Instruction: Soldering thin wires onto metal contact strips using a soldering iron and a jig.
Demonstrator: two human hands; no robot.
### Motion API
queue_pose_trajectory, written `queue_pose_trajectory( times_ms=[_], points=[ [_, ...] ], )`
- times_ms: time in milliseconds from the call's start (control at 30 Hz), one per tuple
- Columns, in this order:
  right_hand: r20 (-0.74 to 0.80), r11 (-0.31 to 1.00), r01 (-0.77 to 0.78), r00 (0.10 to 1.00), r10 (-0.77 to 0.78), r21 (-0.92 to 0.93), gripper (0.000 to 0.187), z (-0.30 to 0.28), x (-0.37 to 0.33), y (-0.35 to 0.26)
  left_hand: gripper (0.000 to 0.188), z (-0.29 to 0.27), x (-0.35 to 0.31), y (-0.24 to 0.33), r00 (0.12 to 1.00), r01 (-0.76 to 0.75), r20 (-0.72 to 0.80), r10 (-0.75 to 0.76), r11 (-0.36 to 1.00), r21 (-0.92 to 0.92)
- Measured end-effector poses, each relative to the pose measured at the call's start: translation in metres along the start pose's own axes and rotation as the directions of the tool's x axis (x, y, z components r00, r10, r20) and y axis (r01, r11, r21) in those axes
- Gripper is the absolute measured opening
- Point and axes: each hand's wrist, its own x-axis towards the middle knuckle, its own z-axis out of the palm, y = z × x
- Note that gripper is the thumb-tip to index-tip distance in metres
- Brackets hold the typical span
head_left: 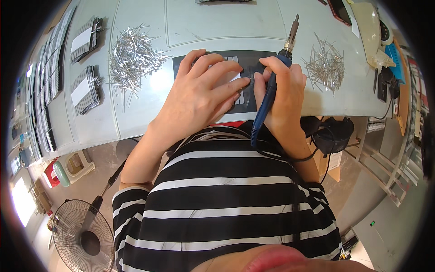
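Observation:
My left hand (pixel 199 90) lies palm down with fingers stretched over a small grey-striped piece (pixel 240 97) with a white area. The piece rests on a black mat (pixel 250 59) at the table's front edge, mostly hidden by that hand. In my right hand (pixel 287 90) is a soldering iron (pixel 264 109) with a blue handle. Its metal tip points up and away from the mat. My right thumb is close to my left index fingertip, above the piece's right edge. Whether a thin metal strip lies between those fingertips is too small to tell.
Loose silvery strips lie in a big pile (pixel 136 56) on the left and a smaller pile (pixel 325 65) on the right. Striped stacks (pixel 85 90) stand farther left. A phone (pixel 339 11) lies at the back right. The iron's cable (pixel 310 157) loops beside my right forearm. A fan (pixel 84 235) stands lower left.

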Motion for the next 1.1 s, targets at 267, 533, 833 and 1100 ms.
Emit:
queue_pose_trajectory(
  times_ms=[267,533,833,1100],
  points=[
    [-0.076,0.999,0.029,0.997,-0.027,0.025,0.041,-0.003,0.0,0.001,0.035,0.0,0.001,0.0,1.0,-0.003,0.005,0.003,1.0,0.005],
    [-0.167,0.7,-0.158,0.913,0.372,0.697,0.037,-0.053,-0.009,0.023,0.036,0.002,0.001,-0.002,1.0,-0.015,0.001,0.015,1.0,-0.006],
    [0.045,0.459,-0.237,0.919,0.391,0.856,0.02,-0.062,0.01,0.038,0.036,-0.001,0.001,0.0,1.0,-0.005,-0.001,0.005,1.0,0.011],
    [0.028,0.523,-0.182,0.957,0.289,0.832,0.03,-0.05,0.023,0.032,0.036,0.0,-0.001,0.0,1.0,0.004,0.007,-0.004,1.0,0.004]
  ],
)
